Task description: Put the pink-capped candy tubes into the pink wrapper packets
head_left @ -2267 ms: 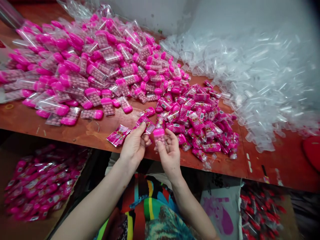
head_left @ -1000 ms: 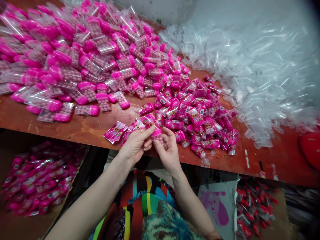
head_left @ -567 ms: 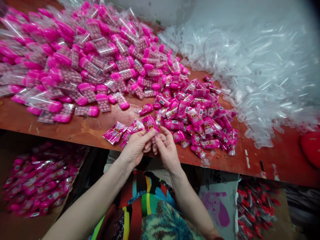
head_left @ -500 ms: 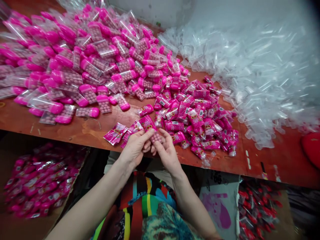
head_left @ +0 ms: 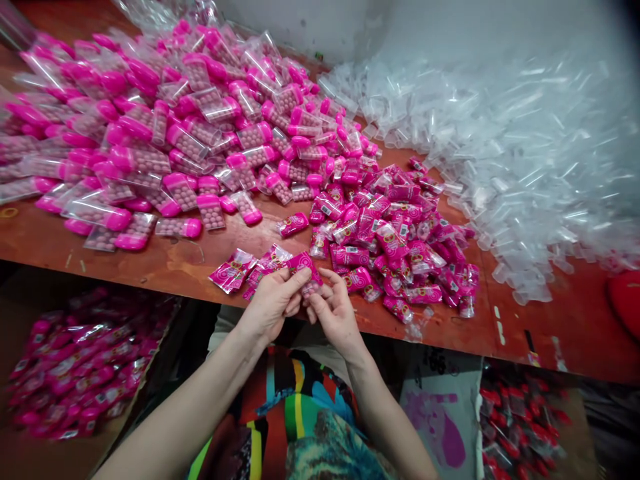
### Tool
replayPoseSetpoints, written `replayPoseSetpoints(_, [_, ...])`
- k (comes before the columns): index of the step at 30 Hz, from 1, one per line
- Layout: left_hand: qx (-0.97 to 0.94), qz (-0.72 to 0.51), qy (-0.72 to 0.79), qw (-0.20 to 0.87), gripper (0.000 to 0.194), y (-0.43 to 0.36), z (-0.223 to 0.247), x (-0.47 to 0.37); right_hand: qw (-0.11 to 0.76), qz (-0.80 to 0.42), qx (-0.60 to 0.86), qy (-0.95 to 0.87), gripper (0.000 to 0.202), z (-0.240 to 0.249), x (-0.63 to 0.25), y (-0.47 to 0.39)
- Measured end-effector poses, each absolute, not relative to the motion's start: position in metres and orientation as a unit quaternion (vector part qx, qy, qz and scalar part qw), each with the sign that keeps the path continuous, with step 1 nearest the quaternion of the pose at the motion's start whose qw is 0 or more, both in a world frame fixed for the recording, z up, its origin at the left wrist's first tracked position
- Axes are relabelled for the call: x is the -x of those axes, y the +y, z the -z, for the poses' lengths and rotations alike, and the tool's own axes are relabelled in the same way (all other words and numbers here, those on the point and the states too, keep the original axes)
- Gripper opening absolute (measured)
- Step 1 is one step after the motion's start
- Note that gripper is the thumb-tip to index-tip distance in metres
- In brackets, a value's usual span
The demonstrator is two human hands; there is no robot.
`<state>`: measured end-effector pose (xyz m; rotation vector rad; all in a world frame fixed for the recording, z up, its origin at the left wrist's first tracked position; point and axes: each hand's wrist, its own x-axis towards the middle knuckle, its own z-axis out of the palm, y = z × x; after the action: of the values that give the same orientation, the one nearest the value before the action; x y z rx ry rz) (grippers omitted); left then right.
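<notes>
Near the table's front edge, my left hand (head_left: 274, 300) pinches a pink printed wrapper (head_left: 304, 267) that is around a small clear container of pink balls. My right hand (head_left: 334, 308) closes its fingers on the lower end of the same piece, right beside my left hand. Flat pink wrappers (head_left: 233, 270) lie just left of my hands. To the right is a heap of pink wrapped packs (head_left: 393, 240). Pink-capped containers filled with balls (head_left: 195, 133) are piled behind and to the left.
Clear plastic cases (head_left: 500, 147) form a big pile at the right on the red-brown table (head_left: 150, 263). Below the edge, a box at the left holds pink packs (head_left: 85, 367); red-and-clear items (head_left: 520, 413) lie low at the right. A red object (head_left: 625, 297) is at the far right.
The wrapper now covers more of the ball-filled container between my hands. My right thumb has shifted slightly down and left. The whole view has moved a little.
</notes>
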<state>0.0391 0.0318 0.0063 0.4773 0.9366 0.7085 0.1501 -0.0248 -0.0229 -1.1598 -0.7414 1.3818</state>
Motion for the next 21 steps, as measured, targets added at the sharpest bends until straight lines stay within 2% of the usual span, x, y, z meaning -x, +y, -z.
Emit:
replayPoseSetpoints(12, [-0.297,-0.358,0.432,0.772,0.031,0.024,-0.007,-0.050,0.556,-0.551,0.513,-0.352,0.034,0.025,-0.161,-0.024])
replayPoseSetpoints(21, [-0.260,-0.365,0.433,0.782,0.033,0.021,-0.002,-0.050,0.562,-0.550,0.518,-0.337,0.030,0.027,-0.157,-0.022])
